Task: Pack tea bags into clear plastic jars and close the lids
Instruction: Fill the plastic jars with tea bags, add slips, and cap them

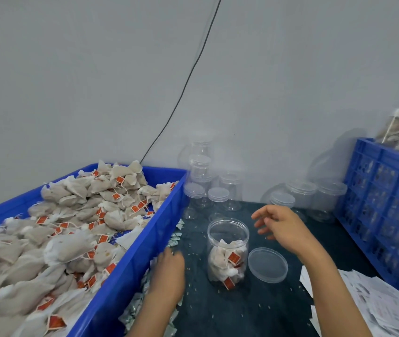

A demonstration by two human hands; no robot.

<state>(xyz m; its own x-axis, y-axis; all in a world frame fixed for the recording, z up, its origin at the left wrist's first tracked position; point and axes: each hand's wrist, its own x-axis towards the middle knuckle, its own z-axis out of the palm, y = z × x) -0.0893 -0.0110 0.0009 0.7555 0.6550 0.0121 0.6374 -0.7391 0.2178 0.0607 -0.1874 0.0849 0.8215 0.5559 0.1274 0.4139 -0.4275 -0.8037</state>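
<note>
An open clear plastic jar stands on the dark table, partly filled with tea bags that carry red tags. Its clear lid lies flat just to its right. A big blue bin on the left is heaped with loose tea bags. My left hand reaches down beside the bin's near wall onto small sachets; its fingertips are blurred and I cannot tell whether it holds one. My right hand hovers above and to the right of the jar, fingers spread, holding nothing.
Several empty lidded jars stand stacked against the wall behind, and more jars to the right. A blue crate at the right holds filled jars. White paper slips lie by my right forearm. A black cable runs down the wall.
</note>
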